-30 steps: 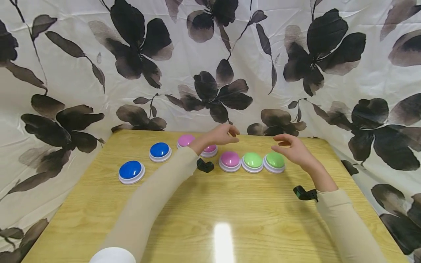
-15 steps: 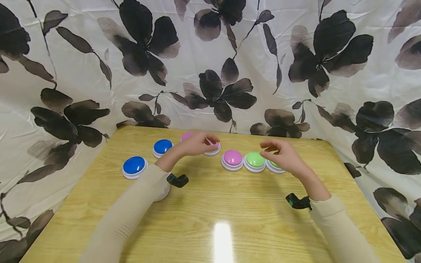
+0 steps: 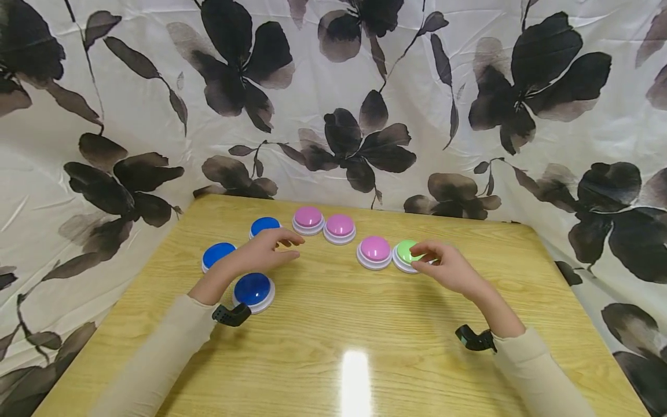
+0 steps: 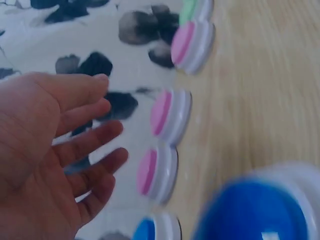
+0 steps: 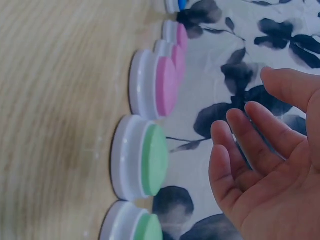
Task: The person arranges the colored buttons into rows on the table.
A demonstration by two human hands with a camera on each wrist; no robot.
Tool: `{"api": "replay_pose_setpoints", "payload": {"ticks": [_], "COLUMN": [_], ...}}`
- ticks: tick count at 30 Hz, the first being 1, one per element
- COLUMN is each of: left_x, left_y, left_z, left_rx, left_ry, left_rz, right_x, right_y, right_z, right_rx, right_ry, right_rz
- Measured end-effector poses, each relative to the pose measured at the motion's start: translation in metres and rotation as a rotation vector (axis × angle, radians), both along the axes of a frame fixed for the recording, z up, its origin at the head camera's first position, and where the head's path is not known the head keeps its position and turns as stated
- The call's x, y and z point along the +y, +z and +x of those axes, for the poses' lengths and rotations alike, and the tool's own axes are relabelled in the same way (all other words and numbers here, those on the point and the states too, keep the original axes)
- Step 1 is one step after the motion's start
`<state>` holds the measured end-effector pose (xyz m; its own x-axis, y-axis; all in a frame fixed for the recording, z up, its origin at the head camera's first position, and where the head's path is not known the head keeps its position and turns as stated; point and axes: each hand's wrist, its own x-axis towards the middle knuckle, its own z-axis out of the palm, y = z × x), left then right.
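- The left hand (image 3: 263,250) hangs above the bench (image 3: 333,324) among three blue dome buttons, its fingers (image 4: 95,139) loosely spread and holding nothing.
- Of these, the near blue button (image 3: 252,288) lies beside the left wrist; the outer blue button (image 3: 217,253) and far blue button (image 3: 264,225) are partly covered by the left hand and wrist.
- The right hand (image 3: 450,269) hangs by the green buttons, its fingers (image 5: 272,127) relaxed, slightly bent, gripping nothing.
- The inner green button (image 3: 405,252) shows past the fingertips; the outer green button (image 5: 149,230) shows in the right wrist view.
- Between the hands, two pink buttons, left (image 3: 308,218) and middle (image 3: 340,226), sit side by side; a third pink button (image 3: 375,249) sits just beside the inner green one.
- A flower-printed cloth (image 3: 312,87) hangs behind.
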<state>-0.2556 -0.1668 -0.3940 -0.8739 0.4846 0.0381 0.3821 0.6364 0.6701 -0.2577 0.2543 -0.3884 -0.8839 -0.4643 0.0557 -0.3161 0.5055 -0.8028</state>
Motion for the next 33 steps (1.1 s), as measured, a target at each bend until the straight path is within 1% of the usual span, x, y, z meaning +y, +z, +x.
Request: {"api": "replay_pose_setpoints", "payload": {"ticks": [2,6,9,11,14,19,24,29,33], "left_x": [-0.012,-0.034,-0.045,-0.051,-0.056,-0.062,-0.069,-0.079,-0.082], "left_y": [-0.003,-0.011,-0.018,-0.023,-0.030,-0.041,-0.052,-0.061,-0.066], "left_z": [0.006,0.020,0.030,0.035,0.044,0.056,0.066,0.073,0.075], "left_rx": [0.006,0.000,0.006,0.013,0.012,-0.042,-0.085,-0.072,-0.061], "left_ry": [0.001,0.025,0.045,0.044,0.056,0.100,0.114,0.138,0.164], "left_rz": [0.003,-0.006,-0.008,-0.008,-0.012,-0.018,0.002,0.031,0.046], "right_x": [0.001,0.000,-0.001,-0.002,-0.001,0.001,0.002,0.001,0.004], "right_y": [-0.004,-0.008,-0.012,-0.015,-0.019,-0.028,-0.037,-0.044,-0.048], "right_z": [0.001,0.002,0.002,0.003,0.004,0.011,0.022,0.031,0.036], "right_rx": [-0.010,-0.031,-0.057,-0.073,-0.091,-0.092,-0.084,-0.076,-0.064], "right_ry": [0.003,0.019,0.033,0.038,0.044,0.060,0.098,0.143,0.162], "right_rz": [-0.001,-0.005,-0.006,-0.008,-0.007,-0.001,-0.017,-0.016,0.006]}}
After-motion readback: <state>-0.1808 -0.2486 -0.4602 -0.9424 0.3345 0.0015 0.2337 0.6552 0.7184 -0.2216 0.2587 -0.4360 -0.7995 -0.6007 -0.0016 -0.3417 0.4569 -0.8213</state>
